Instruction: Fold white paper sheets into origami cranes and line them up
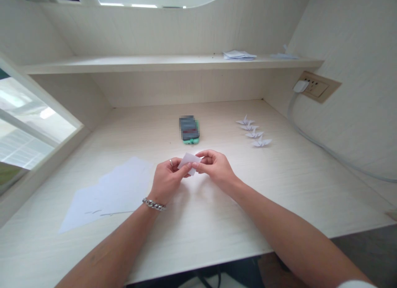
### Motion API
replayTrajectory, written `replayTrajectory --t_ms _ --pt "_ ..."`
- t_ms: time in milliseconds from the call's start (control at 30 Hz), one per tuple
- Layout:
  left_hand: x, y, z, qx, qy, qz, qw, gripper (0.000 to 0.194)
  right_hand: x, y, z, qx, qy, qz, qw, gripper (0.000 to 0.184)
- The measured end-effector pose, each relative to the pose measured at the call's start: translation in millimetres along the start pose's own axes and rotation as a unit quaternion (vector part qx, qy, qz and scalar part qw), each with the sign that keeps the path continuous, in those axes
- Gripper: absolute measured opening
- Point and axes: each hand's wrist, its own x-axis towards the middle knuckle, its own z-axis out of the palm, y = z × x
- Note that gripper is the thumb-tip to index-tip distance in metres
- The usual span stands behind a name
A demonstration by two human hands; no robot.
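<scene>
A small folded piece of white paper (pixel 188 159) is held between my two hands above the middle of the desk. My left hand (pixel 169 176), with a ring and a chain bracelet at the wrist, pinches its left and lower side between thumb and fingers. From the other side, my right hand (pixel 216 167) grips the paper's right edge with thumb and forefinger. Just beyond the hands lies a phone (pixel 189 130) with a green edge, its screen blurred out. Several folded paper cranes (pixel 262 143) stand in a row to the right.
Flat white paper sheets (pixel 108 193) lie on the desk (pixel 297 188) at the left. A shelf (pixel 149 66) at the back carries a stack of papers (pixel 238 55). On the right wall, a cable (pixel 328 149) runs from a plug (pixel 300 86) in a socket (pixel 321 88).
</scene>
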Motion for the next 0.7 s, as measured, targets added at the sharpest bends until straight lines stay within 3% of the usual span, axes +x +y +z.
replayTrajectory --t_ms 267,467,700 --pt "3 -5 2.3 -0.041 -0.006 -0.005 0.999 0.032 3 1 1 0.047 0.019 -0.034 0.998 0.034" --pt "2 -4 3.6 -0.055 0.015 -0.018 0.998 0.032 2 2 3 0.061 0.027 -0.026 0.997 0.041" --pt "3 -7 3.0 -0.093 0.029 -0.03 0.995 0.031 2 10 4 -0.02 -0.088 0.008 0.996 0.033"
